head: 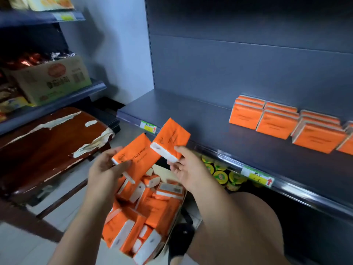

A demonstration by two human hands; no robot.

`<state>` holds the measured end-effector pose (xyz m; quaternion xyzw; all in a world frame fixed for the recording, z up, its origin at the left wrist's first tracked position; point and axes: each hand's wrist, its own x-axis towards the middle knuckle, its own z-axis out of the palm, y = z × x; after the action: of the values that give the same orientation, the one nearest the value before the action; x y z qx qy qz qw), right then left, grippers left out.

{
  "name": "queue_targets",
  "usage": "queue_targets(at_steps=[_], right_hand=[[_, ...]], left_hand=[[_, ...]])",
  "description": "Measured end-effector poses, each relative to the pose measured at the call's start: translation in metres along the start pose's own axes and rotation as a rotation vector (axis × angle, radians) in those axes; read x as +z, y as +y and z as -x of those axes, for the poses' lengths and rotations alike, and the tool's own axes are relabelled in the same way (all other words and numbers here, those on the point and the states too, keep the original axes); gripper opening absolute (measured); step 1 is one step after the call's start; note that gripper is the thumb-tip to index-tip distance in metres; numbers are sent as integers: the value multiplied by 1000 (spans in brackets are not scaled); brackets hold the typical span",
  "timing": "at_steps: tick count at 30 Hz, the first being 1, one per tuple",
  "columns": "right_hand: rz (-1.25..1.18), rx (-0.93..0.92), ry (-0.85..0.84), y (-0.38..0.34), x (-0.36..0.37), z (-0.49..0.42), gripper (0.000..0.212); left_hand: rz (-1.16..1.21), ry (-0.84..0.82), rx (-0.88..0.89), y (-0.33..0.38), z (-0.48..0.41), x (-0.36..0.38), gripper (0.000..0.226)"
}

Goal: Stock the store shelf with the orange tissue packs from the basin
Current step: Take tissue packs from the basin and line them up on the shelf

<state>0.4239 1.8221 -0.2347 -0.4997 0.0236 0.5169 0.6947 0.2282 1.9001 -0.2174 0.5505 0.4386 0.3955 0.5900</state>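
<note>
You hold the first pack (136, 152) in your left hand (107, 169), thumb laid across its near end and fingers curled behind it. The second pack (171, 139) is pinched at its white end by your right hand (186, 169). Both hands sit at the centre of the frame, clamped on their packs and raised above the basin (183, 197). The packs' corners meet in the picture, but it can't be told whether they actually touch. Below your wrists, in the lower centre, the basin is heaped with loose packs (150, 211) lying at all angles, orange faces and white ends mixed, so most of the stock is yet to move. The shelf (200, 121) runs from the centre to the right edge. Only its right part holds stocked packs (275, 121), which stand on edge in short rows; the rightmost row is cut off by the frame. The long stretch of shelf between those rows and its left end is bare. By that showing you are early in the job: a few rows done, two packs in hand, a full basin left. A yellow price label (257, 177) hangs on the shelf's front lip, with yellow-lidded jars (219, 174) on the level beneath. At the left of the frame stands a worn wooden bench (47, 146), and above it a cardboard box (55, 79) sits on another rack.
</note>
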Motion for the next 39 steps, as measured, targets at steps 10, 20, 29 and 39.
queue_targets(at_steps=[10,20,29,39], right_hand=[[249,-455,43,-101,-119,98,57],[772,-779,412,-187,-260,161,92],[1229,-841,365,-236,-341,200,78],[1050,-846,797,-274,-449,242,53]], left_hand=[[49,-442,153,53,32,133,40],[-54,-823,203,61,83,290,39],[-44,-1016,120,40,103,391,43],[-91,-1089,367,48,119,528,50]])
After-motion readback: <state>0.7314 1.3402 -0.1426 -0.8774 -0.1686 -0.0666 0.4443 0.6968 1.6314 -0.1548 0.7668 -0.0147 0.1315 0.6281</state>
